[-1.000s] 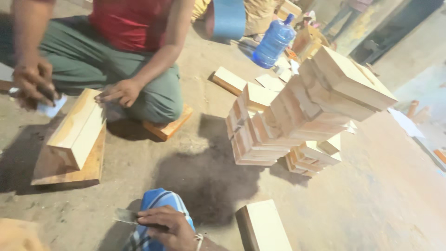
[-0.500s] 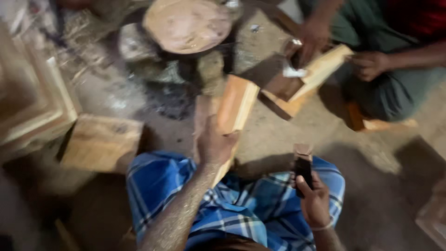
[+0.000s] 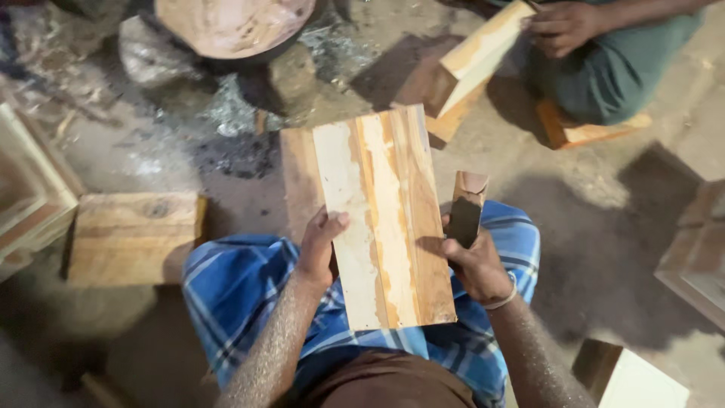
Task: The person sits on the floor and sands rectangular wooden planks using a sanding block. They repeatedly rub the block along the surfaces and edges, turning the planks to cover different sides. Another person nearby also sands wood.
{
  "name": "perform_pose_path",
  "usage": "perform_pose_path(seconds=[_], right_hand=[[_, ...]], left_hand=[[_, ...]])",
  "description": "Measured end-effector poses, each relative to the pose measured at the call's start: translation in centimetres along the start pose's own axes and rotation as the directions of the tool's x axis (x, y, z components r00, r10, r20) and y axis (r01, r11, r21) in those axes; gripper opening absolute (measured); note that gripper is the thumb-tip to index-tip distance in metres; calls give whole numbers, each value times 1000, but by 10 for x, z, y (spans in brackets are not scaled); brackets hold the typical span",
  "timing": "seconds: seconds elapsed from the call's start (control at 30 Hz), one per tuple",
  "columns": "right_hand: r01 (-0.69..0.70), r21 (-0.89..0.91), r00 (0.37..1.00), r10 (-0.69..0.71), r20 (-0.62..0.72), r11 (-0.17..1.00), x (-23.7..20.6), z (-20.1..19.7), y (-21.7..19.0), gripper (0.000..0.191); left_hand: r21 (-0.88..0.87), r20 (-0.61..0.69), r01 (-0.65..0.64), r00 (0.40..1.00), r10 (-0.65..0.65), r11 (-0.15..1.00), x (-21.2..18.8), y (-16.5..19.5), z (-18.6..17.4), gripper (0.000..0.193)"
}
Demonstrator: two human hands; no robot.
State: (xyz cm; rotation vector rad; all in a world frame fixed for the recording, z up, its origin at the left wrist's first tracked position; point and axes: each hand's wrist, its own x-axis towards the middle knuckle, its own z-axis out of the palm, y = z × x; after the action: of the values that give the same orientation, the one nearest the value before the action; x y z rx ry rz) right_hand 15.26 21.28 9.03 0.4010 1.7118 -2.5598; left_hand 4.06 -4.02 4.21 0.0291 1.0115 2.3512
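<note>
Wooden board (image 3: 385, 219) frame centre, over lap in blue checked cloth (image 3: 242, 291). Left hand (image 3: 321, 249) grip pinches board's left edge; right hand (image 3: 472, 261) grip wraps dark scraper block (image 3: 466, 211) at right edge. Wood slab (image 3: 132, 236) left on dirt floor (image 3: 604, 227); co-worker's hand (image 3: 563, 26) on block (image 3: 472, 60) upper right.

Dirt floor (image 3: 619, 227), dusty, grey-brown, with hard shadows under strong overhead light. Scattered shavings and debris (image 3: 189, 113) at upper left. Round wooden slab (image 3: 226, 23) at top. Wood block (image 3: 132, 238) lies left; frames (image 3: 26, 189) at far left edge.
</note>
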Motion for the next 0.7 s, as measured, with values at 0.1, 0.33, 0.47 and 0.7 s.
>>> perform_pose_path(seconds=[0.1, 0.33, 0.47, 0.7], right_hand=[[23, -67, 987, -34, -157, 997, -19, -5, -17, 55], [-35, -463, 799, -253, -545, 886, -204, -97, -78, 47], [-372, -662, 578, -396, -714, 650, -321, -145, -103, 57], [-963, -247, 154, -523, -838, 112, -372, -193, 10, 53]], left_hand=[[-3, 144, -8, 990, 9, 1000, 2, -33, 1, 65], [842, 390, -356, 921, -3, 405, 13, -66, -52, 30], [849, 18, -14, 1000, -2, 528, 6, -78, -108, 29], [846, -44, 41, 999, -7, 532, -6, -101, -152, 33]])
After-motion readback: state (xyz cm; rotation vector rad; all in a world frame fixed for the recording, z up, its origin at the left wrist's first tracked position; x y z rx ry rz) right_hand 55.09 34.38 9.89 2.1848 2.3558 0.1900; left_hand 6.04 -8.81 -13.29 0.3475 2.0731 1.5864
